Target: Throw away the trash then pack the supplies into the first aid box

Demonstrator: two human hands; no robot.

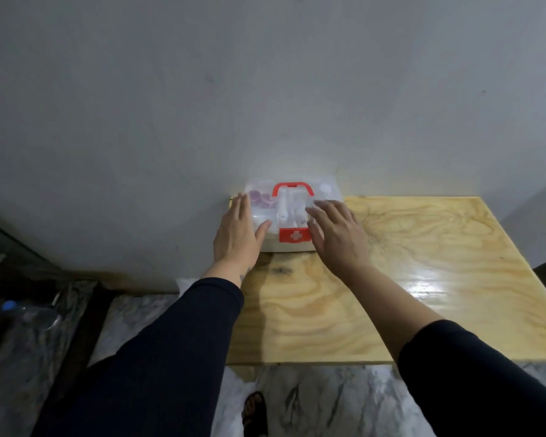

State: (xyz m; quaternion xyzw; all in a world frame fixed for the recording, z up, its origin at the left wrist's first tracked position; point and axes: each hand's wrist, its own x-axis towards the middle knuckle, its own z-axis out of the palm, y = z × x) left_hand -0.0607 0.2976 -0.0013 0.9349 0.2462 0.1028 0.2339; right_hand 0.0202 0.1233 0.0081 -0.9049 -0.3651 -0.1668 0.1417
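Translucent white plastic with a red handle [293,188] and a red cross latch [295,235]: the first aid box [292,216] sits shut at the far left corner of the pale plywood table [423,279], its back against the grey wall [265,89]. We see supplies dimly through its lid: purple rounds [260,198] left of the handle, white shapes under it, and a white round piece [324,187] to the right. What exactly they are, we cannot tell.

Our left hand [238,233] lies flat on the left end of the box lid, fingers straight and pressed close together, thumb splayed toward the latch. Our right hand [336,233] rests palm down on the right end of the lid, fingers slightly spread, tips reaching toward the handle. Neither hand grips or pinches anything; both simply press on the lid. Dark sleeves [171,357] cover both forearms, the right one pushed up further.

Nearer us than the box, the tabletop is bare wood grain with a glare patch on its right side. Left of the box and below table level, a clear plastic bottle with a blue cap [8,305] lies on the dark floor strip. Beneath the table's near edge, a sandalled foot [254,411] stands on the marbled white floor [328,405].
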